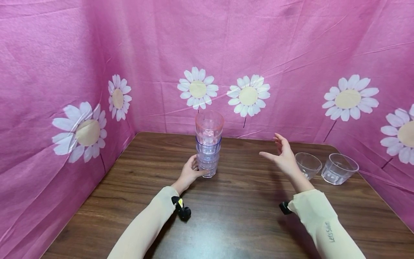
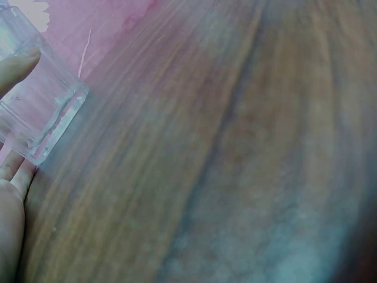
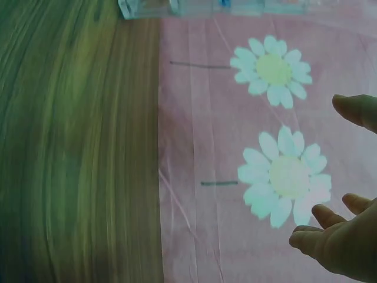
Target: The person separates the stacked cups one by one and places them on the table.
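Observation:
A tall stack of clear plastic cups (image 1: pixel 208 147) stands upright on the wooden table, left of the middle. The top cup has a pinkish rim, and one below it has a blue rim. My left hand (image 1: pixel 188 175) grips the stack low down, thumb across the near side and fingers round the far side. In the left wrist view, the bottom cup (image 2: pixel 53 103) sits between thumb and fingers. My right hand (image 1: pixel 285 160) is held over the table to the right, thumb and fingers spread, holding nothing. The right wrist view shows the same hand (image 3: pixel 344 239) apart from the stack.
Two short clear tumblers stand at the right of the table (image 1: pixel 239 201): one tumbler (image 1: pixel 308 164) partly behind my right wrist, the other tumbler (image 1: pixel 339 169) beside it. A pink cloth (image 1: pixel 278 43) with white daisies hangs around the back and sides.

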Tool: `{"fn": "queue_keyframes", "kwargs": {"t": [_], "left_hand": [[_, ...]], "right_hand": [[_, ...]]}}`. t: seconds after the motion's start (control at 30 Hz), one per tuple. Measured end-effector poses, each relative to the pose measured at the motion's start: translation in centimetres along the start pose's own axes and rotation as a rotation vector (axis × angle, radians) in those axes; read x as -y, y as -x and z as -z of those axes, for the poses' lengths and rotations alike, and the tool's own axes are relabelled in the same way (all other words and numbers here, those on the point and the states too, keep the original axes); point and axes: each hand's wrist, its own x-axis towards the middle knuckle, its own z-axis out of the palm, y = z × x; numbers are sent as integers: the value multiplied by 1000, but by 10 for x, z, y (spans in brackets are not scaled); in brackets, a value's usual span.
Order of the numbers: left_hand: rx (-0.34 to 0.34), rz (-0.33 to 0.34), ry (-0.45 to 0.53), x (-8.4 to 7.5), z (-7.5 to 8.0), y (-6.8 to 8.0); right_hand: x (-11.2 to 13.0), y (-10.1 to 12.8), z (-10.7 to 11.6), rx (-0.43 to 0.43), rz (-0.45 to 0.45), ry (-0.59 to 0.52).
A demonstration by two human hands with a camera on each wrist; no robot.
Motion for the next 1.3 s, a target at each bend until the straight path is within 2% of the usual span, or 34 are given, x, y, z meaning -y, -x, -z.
{"fn": "queue_keyframes", "kwargs": {"t": [0.17,0.37,0.67,0.93,1.07,1.3], "left_hand": [[-1,17,0,-1,0,0],[1,-7,-18,2,0,0],[-6,11,-13,3,0,-2],[-4,7,-19,2,0,-3],[-6,11,-12,3,1,-2],[-2,10,4,3,1,-2]], "right_hand": [[6,-2,-15,39,2,-14],[17,-4,-32,93,18,-47],[30,-12,-57,152,79,-134],[55,-13,-81,218,125,-239],[67,-14,-91,232,154,-250],[84,-20,-102,238,135,-266]]}}
